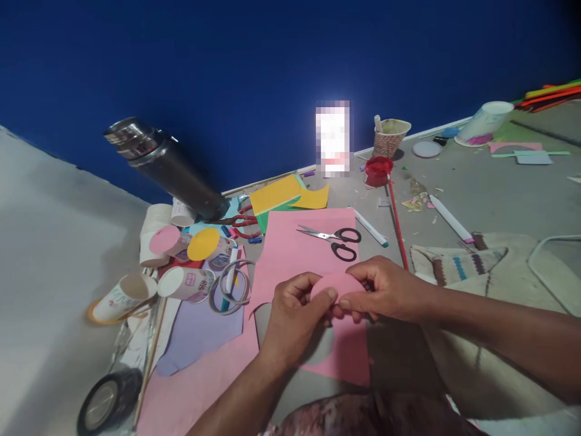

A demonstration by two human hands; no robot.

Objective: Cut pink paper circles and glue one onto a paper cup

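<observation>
Between my two hands is a pink paper circle (338, 287), pinched at both sides. My left hand (297, 309) grips its left edge with the thumb on top. My right hand (385, 290) pinches its right edge, fingers tucked beneath. Under and beyond them lies a pink paper sheet (290, 242) with curved cut-outs. Black-handled scissors (333, 237) rest on that sheet just past my hands, blades slightly apart and pointing left. A second pink piece (354, 357) with a rounded cut edge is below my hands.
A dark flask (172, 172) leans at the back left near several paper cups (186, 283). Tape rings (233, 287) lie on purple paper (204, 333). A black tape roll (106, 402) is front left. Markers (449, 218), a red container (378, 171) and cloth (499, 315) sit right.
</observation>
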